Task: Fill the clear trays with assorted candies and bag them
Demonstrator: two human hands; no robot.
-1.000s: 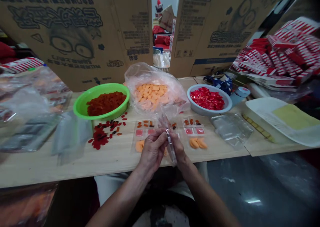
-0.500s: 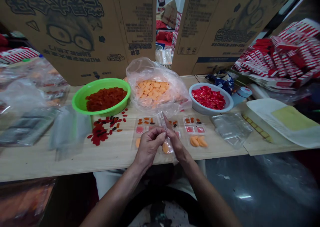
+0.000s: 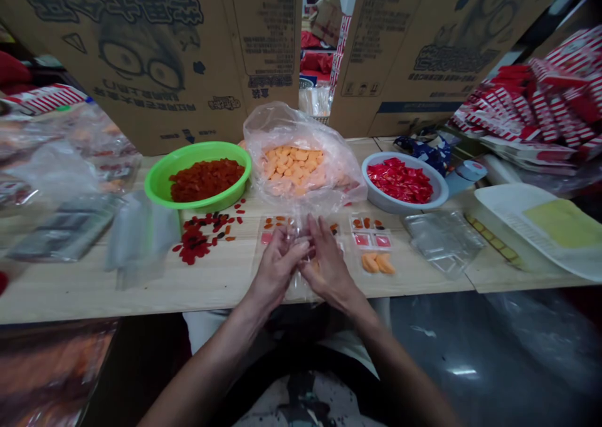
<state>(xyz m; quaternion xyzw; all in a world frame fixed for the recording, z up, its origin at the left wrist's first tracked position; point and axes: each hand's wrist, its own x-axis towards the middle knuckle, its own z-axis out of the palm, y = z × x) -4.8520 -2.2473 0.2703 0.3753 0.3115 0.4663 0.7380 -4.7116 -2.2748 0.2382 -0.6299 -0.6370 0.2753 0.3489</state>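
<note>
The person's left hand (image 3: pixel 277 267) is curling its fingers over a clear plastic sleeve (image 3: pixel 297 287), and the sleeve is being gripped against the right hand (image 3: pixel 328 264). The right hand's fingers (image 3: pixel 321 234) are extending upward and pressing toward the left hand; whether they are clenching the plastic cannot be determined. The sleeve is lying between both palms, near the front edge of the wooden bench (image 3: pixel 141 298), with its ends projecting above and below the hands.

A clear blister tray (image 3: pixel 277 229) is lying partly beneath the hands, holding small orange and pink pieces. A second blister tray (image 3: pixel 371 243) is lying just right of the right hand, holding orange, pink and dark pieces. Loose red and dark pieces (image 3: pixel 195 242) are scattered left of the hands.

Along the rear edge of the bench, a green basin (image 3: pixel 157 185) is holding red-orange pieces, a plastic bag (image 3: pixel 301 154) is holding orange pieces, and a white bowl (image 3: pixel 371 192) is holding red pieces. Empty-looking stacked clear trays (image 3: pixel 442 242) are lying toward the right end.
</note>
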